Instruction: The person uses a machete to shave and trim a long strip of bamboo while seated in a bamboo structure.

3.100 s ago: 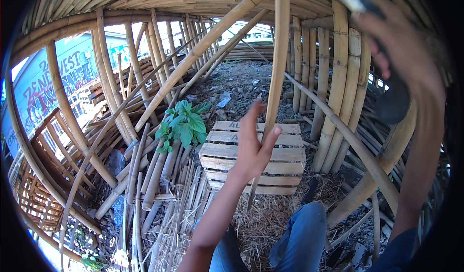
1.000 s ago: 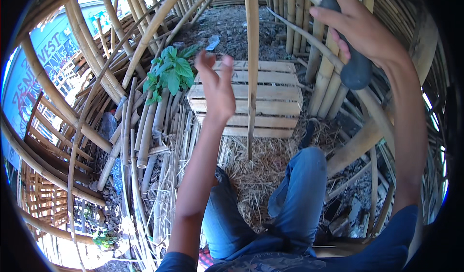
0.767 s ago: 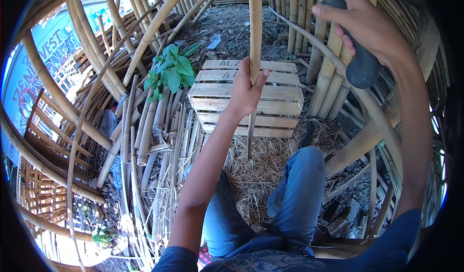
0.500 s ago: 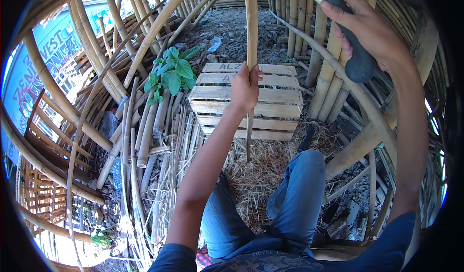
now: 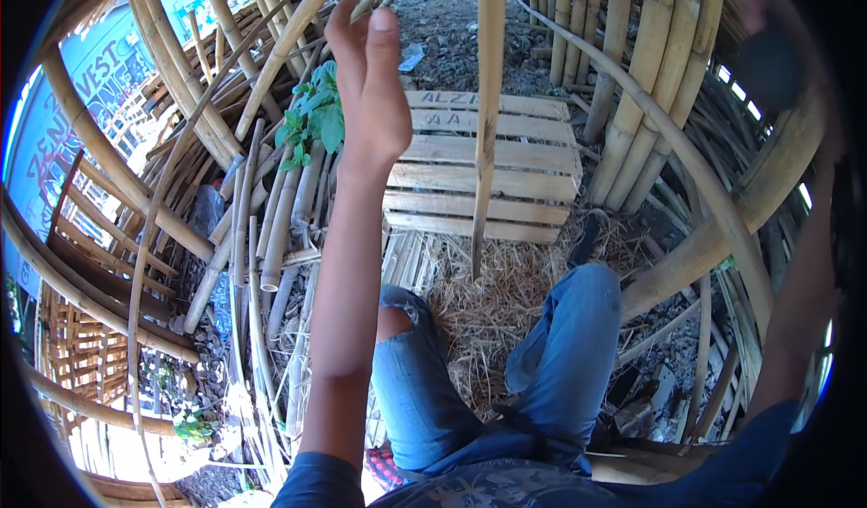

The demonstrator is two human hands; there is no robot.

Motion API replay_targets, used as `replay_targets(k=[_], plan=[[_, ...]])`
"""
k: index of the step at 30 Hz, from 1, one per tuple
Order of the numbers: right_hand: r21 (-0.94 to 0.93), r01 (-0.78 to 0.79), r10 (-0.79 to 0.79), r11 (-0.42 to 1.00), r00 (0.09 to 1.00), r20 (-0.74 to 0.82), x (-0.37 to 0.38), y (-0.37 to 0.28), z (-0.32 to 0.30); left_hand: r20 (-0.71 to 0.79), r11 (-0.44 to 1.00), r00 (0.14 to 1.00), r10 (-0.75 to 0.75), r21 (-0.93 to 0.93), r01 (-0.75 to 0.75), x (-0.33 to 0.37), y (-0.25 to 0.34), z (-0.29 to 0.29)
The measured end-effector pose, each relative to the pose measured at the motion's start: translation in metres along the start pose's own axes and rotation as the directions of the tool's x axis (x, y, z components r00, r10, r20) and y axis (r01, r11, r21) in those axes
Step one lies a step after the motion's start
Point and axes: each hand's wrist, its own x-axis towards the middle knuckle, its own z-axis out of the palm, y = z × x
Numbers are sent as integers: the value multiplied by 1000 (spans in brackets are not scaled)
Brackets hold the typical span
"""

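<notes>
A: What is filling the view?

B: A bamboo frame (image 5: 668,138) is arching around the person, with thick poles standing at the upper right and loose poles (image 5: 262,228) lying in a heap at the left. A wooden pallet (image 5: 533,160) is lying flat on the ground beyond the knees, and straw (image 5: 479,300) is spreading out just in front of it.

A: And the strip?

B: A thin bamboo strip (image 5: 488,102) is hanging upright in front of the pallet (its lower tip is ending over the straw). Nothing is gripping it in the part that is showing.

A: The hands?

B: The left hand (image 5: 370,83) is rising open, fingers held loosely together and pointing up, holding nothing, just left of the strip and apart from it. The right hand (image 5: 768,47) is sitting blurred at the upper right rim, seemingly curling around something dark; I cannot tell the grip.

A: Anything smaller?

B: A leafy plant (image 5: 312,120) is growing just behind the left hand.
</notes>
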Motion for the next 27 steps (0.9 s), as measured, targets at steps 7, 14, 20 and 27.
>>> replay_targets(k=[7,14,20,27], plan=[[172,-374,389,912,919,-68,-15,25,80,174,953,965,-196,268,145,-45,-51,2],[188,-462,480,867,875,-64,-6,14,73,328,964,929,-172,248,91,-68,-87,40],[188,-465,488,865,867,-98,-12,1,65,269,973,961,-71,229,8,-62,-93,52],[24,-343,317,939,836,-447,-6,-22,4,134,982,985,105,143,-124,-14,-22,39]])
